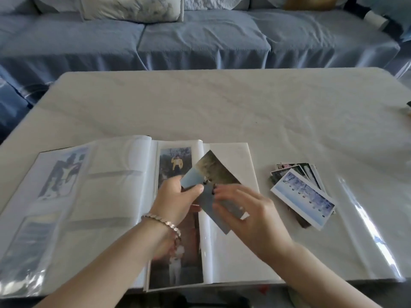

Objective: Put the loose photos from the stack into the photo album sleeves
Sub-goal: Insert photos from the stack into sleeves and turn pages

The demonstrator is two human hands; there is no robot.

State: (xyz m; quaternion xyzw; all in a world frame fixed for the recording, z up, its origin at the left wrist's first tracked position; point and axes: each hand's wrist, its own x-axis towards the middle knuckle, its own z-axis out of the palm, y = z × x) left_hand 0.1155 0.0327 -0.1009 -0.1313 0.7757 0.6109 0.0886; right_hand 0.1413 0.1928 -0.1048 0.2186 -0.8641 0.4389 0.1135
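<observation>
Photo album (233,252) lies open on the near side of the desk (222,107), its left pages showing clear sleeves with a print (63,172) in the far one, and a middle leaf carrying a print of a figure in a yellow jacket (175,161) at its far end. Just above the blank right page, a loose photo (219,172) is held tilted, one corner pointing far and one pointing near. The left hand (178,201), with a beaded bracelet (162,222) on its wrist, pinches the photo's left edge between thumb and fingers. The right hand (249,216) grips the photo's near right part with curled fingers; it is somewhat blurred. To the right of the album and apart from it, the stack (304,196) of loose photos rests fanned on the desk, a pale blue, white-bordered print on top. Beyond the desk's far edge stands a blue-covered sofa (200,38) with a pale cushion (133,7)
</observation>
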